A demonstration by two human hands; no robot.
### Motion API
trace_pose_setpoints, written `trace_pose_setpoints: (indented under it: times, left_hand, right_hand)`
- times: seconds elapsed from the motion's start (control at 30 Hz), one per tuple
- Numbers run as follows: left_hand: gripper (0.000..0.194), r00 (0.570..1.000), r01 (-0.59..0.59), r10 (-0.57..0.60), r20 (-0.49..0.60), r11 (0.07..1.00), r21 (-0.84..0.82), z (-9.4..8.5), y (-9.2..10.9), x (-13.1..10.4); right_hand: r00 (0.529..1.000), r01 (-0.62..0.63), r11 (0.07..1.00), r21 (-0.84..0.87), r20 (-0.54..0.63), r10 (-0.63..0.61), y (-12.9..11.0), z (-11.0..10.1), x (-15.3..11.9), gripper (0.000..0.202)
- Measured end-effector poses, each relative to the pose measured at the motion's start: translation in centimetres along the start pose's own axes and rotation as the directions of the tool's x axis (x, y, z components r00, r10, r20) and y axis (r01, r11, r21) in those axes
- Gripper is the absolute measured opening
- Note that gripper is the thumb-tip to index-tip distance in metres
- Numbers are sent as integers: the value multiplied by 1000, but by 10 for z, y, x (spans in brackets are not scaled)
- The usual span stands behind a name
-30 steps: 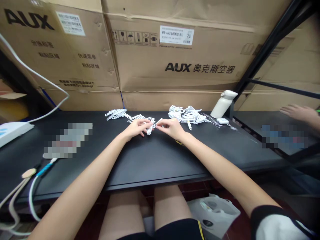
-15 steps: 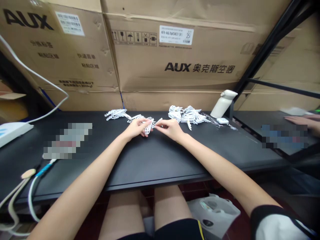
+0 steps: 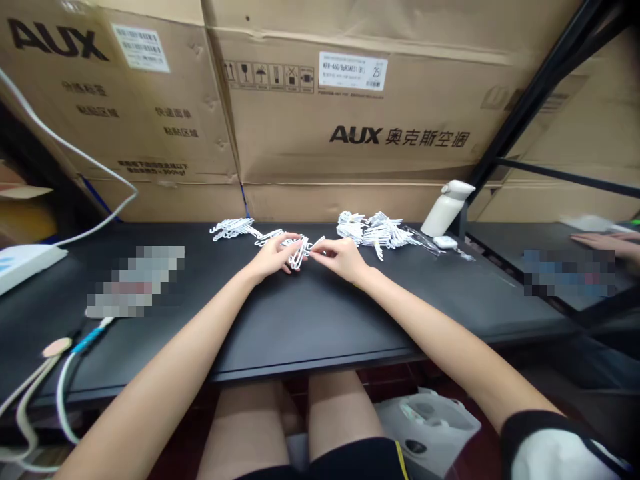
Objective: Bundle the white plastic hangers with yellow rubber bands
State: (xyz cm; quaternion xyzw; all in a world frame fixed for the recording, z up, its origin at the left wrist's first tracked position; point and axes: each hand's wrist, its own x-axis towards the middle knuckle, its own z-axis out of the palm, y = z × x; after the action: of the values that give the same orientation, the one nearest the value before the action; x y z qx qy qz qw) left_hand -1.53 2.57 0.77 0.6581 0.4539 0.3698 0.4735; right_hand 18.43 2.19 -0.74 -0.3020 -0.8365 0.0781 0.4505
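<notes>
Several small white hangers (image 3: 299, 255) are gathered in my left hand (image 3: 273, 256), its thumb pressed over them and its fingers underneath. Close against them on the right, my right hand (image 3: 343, 257) pinches a small white hanger (image 3: 317, 243) between thumb and fingertips. Behind my left hand lie more loose hangers (image 3: 270, 237), partly covered by it. Farther left is a pile of the same hangers (image 3: 233, 229). Bundled stacks of hangers (image 3: 383, 231) lie beyond my right hand.
A cream bottle (image 3: 447, 208) stands at the table's back right, with a small white case (image 3: 444, 243) before it. On the left are a blurred-out flat object (image 3: 137, 283) and cables (image 3: 87, 340). Cardboard boxes (image 3: 280, 153) wall the back. Another person's hand (image 3: 607, 243) shows far right.
The hangers in my left hand have shifted slightly and its fingers have moved a little. My right hand stays almost in place.
</notes>
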Motion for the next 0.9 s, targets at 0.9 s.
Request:
trace_pose_setpoints:
  times: [0.9]
  left_hand:
    - [59, 997, 71, -70, 16, 992, -103, -6, 0, -3]
  right_hand:
    - [988, -152, 987, 45, -10, 153, -4, 0, 2, 20]
